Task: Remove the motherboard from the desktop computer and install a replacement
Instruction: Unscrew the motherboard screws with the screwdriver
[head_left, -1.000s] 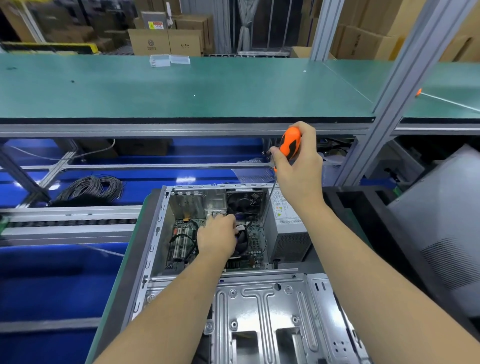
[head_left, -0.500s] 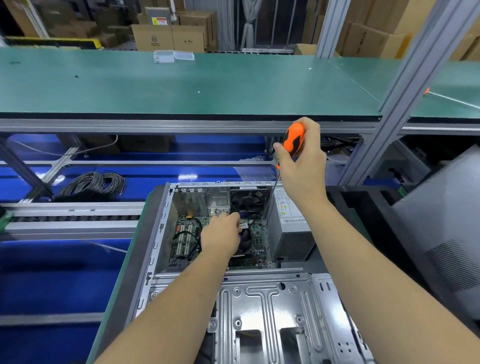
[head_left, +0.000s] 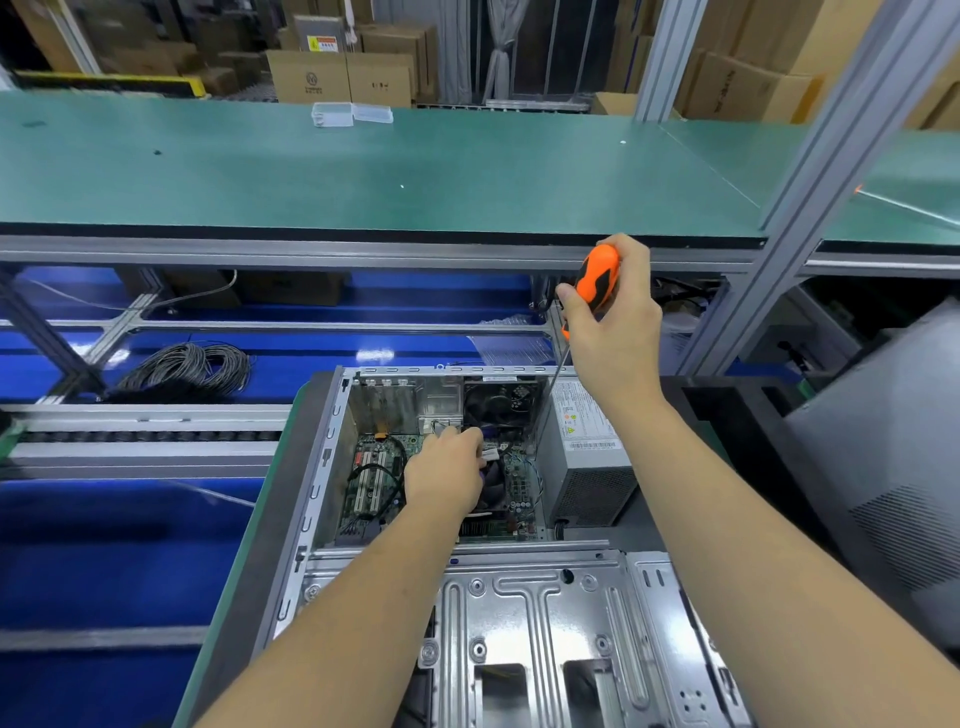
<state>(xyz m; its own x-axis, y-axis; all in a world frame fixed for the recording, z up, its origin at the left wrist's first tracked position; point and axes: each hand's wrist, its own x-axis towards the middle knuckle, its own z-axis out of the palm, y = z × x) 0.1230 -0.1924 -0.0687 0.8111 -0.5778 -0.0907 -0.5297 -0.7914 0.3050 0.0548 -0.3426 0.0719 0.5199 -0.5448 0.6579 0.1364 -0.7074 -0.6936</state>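
An open desktop case (head_left: 322, 467) lies on its side in front of me. The green motherboard (head_left: 371, 478) sits on its floor, partly hidden by black cables and my arm. My left hand (head_left: 447, 475) reaches into the case over the board's middle, fingertips at a small white connector (head_left: 490, 454); whether it pinches the connector I cannot tell. My right hand (head_left: 615, 332) grips an orange-and-black screwdriver (head_left: 597, 278) upright above the case. Its thin shaft (head_left: 553, 387) runs down into the case beside the rear fan (head_left: 498, 400).
A grey power supply (head_left: 587, 457) fills the case's right side. A silver drive cage (head_left: 540, 634) covers the near part. A grey side panel (head_left: 893, 467) leans at the right. A coil of grey cable (head_left: 197, 366) lies left, below the green bench (head_left: 363, 171).
The view has shifted slightly. Both hands stay nearly in place, the left at the connector and the right on the screwdriver.
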